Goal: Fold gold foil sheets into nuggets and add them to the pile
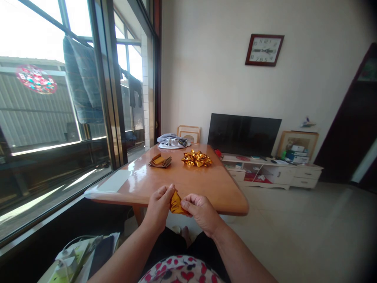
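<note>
Far left: a big window (53, 98) with a round red decal (36, 79) stuck on the glass and a blue checked cloth (84, 82) hung outside on a rail. Bottom left corner: a pile of papers and a white charger (66, 261), close beside the left forearm.

Next, a glossy wooden bench (203, 184) running away from the viewer, its left edge along the window frame. Resting on it, toward the far half: a stack of flat gold paper sheets (160, 160), and just to the right, apart from the stack, a heap of folded gold paper pieces (196, 158). At the far end, a bundle of grey-and-white cloth (172, 142), with a framed picture (189, 133) leaning against the wall behind.

Near edge of the bench, held up in the air just in front of it: a piece of gold paper (176, 203), pinched between both hands. Left hand (159, 206) closed on its left side, thumb and fingertips pressed together at the top corner. Right hand (200, 212) clamped on its right side, thumb over the lower edge. Both grips tight on the paper, hands nearly touching.

Further right: a dark television (244, 135) on a low white cabinet (273, 173), a wall clock (264, 49) above, a second framed picture (297, 143) by the cabinet's right end, then a dark door (350, 129) at the far right.
</note>
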A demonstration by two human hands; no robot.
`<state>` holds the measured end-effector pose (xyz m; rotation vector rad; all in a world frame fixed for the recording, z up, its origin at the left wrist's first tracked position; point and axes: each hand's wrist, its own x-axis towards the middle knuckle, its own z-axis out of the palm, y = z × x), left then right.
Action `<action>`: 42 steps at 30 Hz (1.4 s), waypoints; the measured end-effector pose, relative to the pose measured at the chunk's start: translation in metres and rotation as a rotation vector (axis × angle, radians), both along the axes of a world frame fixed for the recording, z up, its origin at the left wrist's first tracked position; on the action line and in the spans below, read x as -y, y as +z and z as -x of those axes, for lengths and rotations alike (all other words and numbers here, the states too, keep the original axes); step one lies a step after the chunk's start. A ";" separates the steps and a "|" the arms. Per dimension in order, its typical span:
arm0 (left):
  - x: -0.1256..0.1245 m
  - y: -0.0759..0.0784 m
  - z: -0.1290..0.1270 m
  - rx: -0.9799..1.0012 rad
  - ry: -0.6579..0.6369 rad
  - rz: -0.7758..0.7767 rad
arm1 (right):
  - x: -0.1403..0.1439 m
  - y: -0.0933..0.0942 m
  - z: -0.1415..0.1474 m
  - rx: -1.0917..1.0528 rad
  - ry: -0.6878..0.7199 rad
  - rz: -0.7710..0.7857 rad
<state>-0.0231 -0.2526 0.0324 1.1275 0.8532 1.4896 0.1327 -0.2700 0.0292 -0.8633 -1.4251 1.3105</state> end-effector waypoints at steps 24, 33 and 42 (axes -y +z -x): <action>0.011 0.029 0.020 -1.015 0.025 -0.528 | -0.007 0.009 -0.030 0.352 0.030 -0.131; 0.009 0.022 0.017 -0.789 -0.068 -0.354 | -0.011 0.005 -0.038 0.259 -0.065 -0.142; 0.014 0.025 0.013 -0.637 -0.258 -0.149 | -0.002 0.020 -0.046 0.371 0.049 -0.225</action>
